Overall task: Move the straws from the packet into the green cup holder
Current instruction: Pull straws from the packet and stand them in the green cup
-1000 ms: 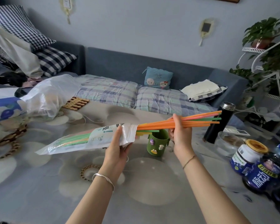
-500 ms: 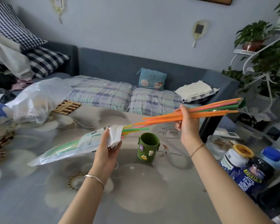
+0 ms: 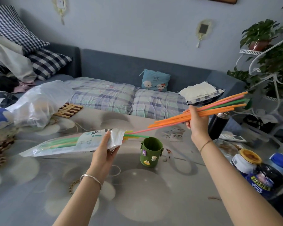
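Observation:
My left hand grips the open end of a long white and clear straw packet, held level above the table. Green and yellow straws still lie inside it, their tips poking out at the mouth. My right hand holds a bundle of orange, pink and green straws, pulled out to the right and tilted upward. One pink straw's end is still at the packet mouth. The green cup holder, with small stickers on its side, stands upright on the table between my hands, below the straws.
A black flask, a glass dish and several jars crowd the table's right side. A crumpled plastic bag and a wooden trivet lie at the back left. Behind the table is a sofa; a plant stand is at far right.
My right hand has drawn the straw bundle further out to the right and upward, away from the packet. My left hand with the packet has lowered slightly.

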Demonstrator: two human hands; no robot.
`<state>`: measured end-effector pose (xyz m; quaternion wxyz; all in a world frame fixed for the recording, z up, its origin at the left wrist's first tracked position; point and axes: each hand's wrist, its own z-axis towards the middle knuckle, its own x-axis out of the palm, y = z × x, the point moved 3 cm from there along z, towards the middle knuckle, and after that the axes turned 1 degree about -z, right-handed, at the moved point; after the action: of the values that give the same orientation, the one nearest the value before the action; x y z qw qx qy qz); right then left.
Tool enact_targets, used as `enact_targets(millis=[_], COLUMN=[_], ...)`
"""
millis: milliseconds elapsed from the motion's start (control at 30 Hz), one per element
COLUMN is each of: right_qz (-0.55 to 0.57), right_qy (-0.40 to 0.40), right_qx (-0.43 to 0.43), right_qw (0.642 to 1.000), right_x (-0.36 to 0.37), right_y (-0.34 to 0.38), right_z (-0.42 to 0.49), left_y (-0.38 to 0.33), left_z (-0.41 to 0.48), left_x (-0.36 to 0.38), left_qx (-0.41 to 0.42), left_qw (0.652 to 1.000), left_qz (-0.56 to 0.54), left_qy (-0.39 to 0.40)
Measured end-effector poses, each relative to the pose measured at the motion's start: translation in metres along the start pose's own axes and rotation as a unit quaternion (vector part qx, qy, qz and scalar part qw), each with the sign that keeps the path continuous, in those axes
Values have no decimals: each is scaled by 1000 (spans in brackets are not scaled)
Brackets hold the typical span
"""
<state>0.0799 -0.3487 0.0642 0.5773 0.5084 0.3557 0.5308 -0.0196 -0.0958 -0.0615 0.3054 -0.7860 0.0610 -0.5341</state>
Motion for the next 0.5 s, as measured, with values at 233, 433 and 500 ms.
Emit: enact_targets(millis=[233, 433, 500], right_qz=[39, -18, -46], right_qy=[27, 35, 57], right_qx=[-5, -50, -48], right_qw=[999, 998, 996], right_x=[17, 13, 12], right_y=[8, 32, 40], right_z=[-19, -32, -39], left_y=[16, 5, -2], left_z=[5, -4, -9], left_x=[2, -3, -2], left_qx=[-7, -18, -13], left_qw=[999, 999, 999], left_qz=[11, -8, -14], left_qy=[-30, -33, -32])
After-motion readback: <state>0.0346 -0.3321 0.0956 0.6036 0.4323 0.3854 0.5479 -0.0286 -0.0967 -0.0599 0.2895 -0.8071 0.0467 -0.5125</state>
